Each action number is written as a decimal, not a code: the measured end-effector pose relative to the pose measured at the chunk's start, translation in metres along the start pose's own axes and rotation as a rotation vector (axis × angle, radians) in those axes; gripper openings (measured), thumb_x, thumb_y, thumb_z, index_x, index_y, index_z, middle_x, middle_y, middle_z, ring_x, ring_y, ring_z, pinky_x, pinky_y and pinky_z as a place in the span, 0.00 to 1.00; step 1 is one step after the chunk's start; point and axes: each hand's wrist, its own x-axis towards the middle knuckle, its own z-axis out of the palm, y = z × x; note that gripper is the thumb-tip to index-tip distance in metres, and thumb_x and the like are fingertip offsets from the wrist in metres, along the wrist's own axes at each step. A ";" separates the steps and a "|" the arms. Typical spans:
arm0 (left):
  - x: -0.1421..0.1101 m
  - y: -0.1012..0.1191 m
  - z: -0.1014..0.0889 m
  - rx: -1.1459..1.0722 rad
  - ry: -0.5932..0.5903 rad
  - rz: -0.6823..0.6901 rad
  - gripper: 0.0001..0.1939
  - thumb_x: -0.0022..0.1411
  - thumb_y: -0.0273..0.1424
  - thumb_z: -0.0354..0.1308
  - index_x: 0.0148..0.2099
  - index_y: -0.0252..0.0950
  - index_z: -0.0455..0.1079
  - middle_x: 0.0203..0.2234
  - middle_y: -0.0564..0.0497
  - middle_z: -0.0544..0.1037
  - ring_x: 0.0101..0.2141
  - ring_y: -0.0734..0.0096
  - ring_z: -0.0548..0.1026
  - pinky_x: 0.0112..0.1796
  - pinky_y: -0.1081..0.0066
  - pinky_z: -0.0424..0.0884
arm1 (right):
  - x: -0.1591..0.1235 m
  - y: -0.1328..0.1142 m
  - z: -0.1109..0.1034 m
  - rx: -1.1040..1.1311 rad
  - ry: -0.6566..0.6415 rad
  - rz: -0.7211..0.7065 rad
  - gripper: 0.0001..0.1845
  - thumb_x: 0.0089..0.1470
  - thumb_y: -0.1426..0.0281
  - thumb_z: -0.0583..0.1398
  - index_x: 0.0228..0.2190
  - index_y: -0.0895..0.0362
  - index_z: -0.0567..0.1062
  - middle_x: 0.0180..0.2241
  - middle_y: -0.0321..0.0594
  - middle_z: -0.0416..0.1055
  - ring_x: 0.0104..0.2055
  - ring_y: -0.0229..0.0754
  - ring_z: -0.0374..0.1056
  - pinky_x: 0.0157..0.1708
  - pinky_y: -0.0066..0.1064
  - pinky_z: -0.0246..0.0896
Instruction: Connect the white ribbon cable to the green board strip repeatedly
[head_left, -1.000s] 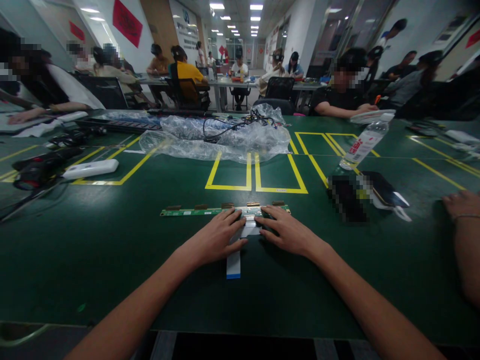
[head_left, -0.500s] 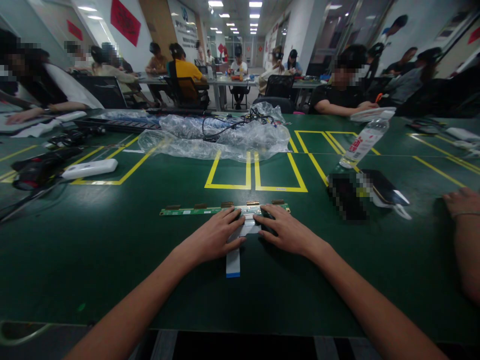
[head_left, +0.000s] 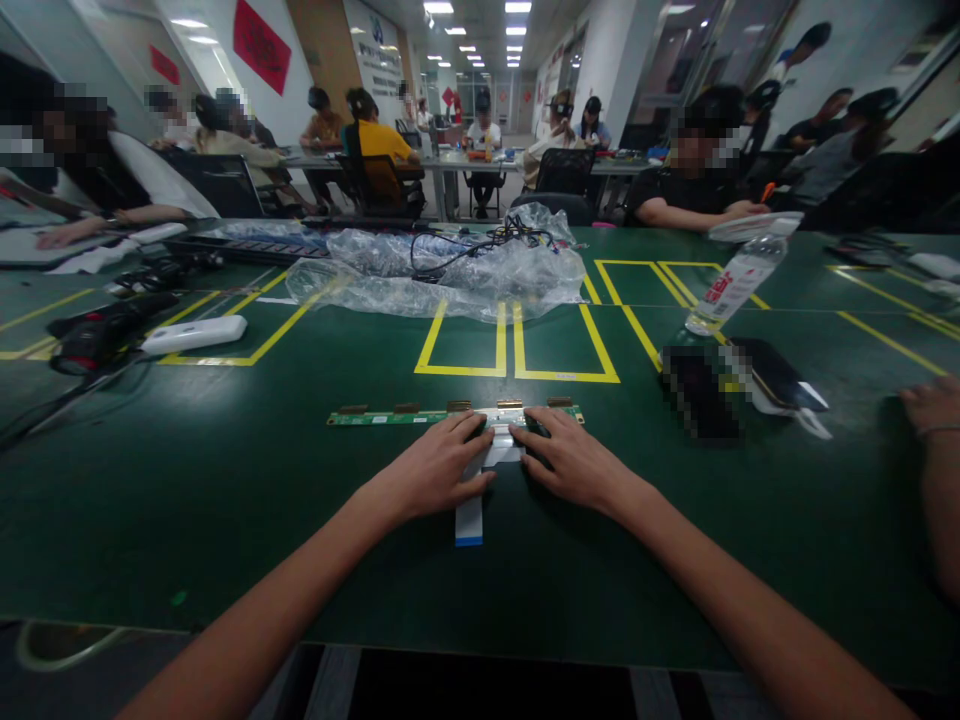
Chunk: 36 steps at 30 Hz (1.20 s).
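A long, narrow green circuit board (head_left: 405,419) lies crosswise on the dark green table, with several brownish tabs along its far edge. A white flat ribbon cable (head_left: 469,515) with a blue end runs from the board toward me, partly covered by my left hand. My left hand (head_left: 442,462) rests over the board's middle and the cable, fingers spread and fingertips down. Opposite it, my right hand (head_left: 566,455) lies with fingers apart, fingertips at the board and the silvery-white connector area (head_left: 504,435) between both hands.
Clear plastic wrap (head_left: 450,275) with black cables lies beyond yellow tape outlines. To the right are a tilted water bottle (head_left: 739,280), a dark phone-like object (head_left: 776,370) and another person's hand (head_left: 930,405). A white device (head_left: 195,335) and black cables sit left.
The whole view has shifted slightly, so everything appears a little farther right. Both hands stay at the board, with hardly any movement of the fingers.
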 end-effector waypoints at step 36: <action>0.002 -0.010 0.003 -0.009 0.075 0.022 0.24 0.73 0.39 0.49 0.67 0.40 0.60 0.65 0.42 0.64 0.64 0.53 0.61 0.61 0.52 0.61 | 0.006 0.006 -0.008 0.135 0.053 -0.132 0.05 0.62 0.73 0.61 0.41 0.55 0.76 0.49 0.46 0.72 0.51 0.50 0.68 0.50 0.46 0.66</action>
